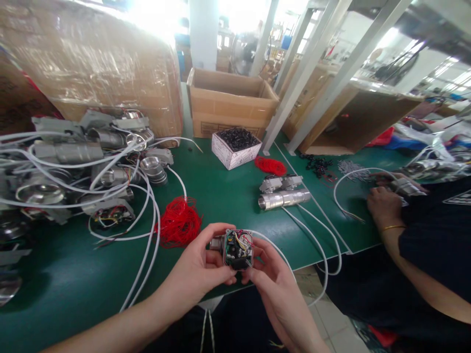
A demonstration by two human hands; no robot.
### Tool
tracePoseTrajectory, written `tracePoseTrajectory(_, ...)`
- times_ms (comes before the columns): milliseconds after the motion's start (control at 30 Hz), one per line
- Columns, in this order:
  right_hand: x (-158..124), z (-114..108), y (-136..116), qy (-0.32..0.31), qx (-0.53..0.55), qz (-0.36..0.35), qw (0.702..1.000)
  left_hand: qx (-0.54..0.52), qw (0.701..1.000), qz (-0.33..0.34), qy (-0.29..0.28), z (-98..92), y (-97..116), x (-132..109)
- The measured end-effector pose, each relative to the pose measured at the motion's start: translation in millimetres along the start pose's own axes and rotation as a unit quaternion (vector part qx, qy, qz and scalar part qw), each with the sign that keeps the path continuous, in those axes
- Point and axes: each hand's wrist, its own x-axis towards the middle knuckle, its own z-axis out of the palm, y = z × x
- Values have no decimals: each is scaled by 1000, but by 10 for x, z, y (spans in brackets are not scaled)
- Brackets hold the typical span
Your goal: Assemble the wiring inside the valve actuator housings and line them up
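Observation:
Between my two hands is an open electrical actuator housing, its wires and circuit parts facing up. My left hand grips its left side, close to a metal fitting, with the thumb along the lower edge. The fingers of my right hand close round the right side and lower corner. A white cable runs from behind the housing past my right hand. Left of my hands lies a tangle of red wire. Two assembled valve units with grey housings and white cables rest to the right.
Many metal valves with white cables crowd the left. A small box of black parts stands before a large cardboard box. A red wire coil lies nearby. At right, a co-worker's hand holds a metal unit beside metal posts.

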Motion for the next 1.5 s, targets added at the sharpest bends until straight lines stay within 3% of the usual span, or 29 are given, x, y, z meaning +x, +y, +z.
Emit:
tracePoseTrajectory(100,17,-38,-58,-9,-31,5,999,3,1000,-7,-6,-16,-10,-6)
tracePoseTrajectory(200,108,-181,-202,-37,-147,-12,988,44,999,-14,-14,-23,16,1)
tracePoseTrajectory(300,352,-324,-427,27,-292,-126,948,173,984,36,2,-23,73,21)
tracePoseTrajectory(400,768,-277,-693,65,-418,-276,863,292,945,145,24,-43,97,35)
tracePoseTrajectory(467,1118,-128,-886,61,-532,-356,766,329,923,198,31,-75,72,37)
tracePoseTrajectory(500,1308,-35,-985,67,-567,-373,731,336,916,218,36,-95,51,37)
tracePoseTrajectory(600,1890,249,-1270,78,-632,-381,671,340,903,257,58,-155,-3,45)
tracePoseTrajectory(700,2383,464,-1451,37,-707,-352,612,340,902,249,95,-199,-5,72)
tracePoseTrajectory(900,2827,657,-1449,-45,-803,-292,517,344,907,222,99,-243,11,127)
tracePoseTrajectory(1133,2873,633,-1466,-34,-831,-279,480,348,899,241,111,-256,-25,139)
tracePoseTrajectory(1300,2891,669,-1516,-11,-820,-310,481,349,897,246,111,-249,-33,148)
tracePoseTrajectory(1500,2916,804,-1466,-29,-807,-317,498,349,902,231,109,-252,-23,135)
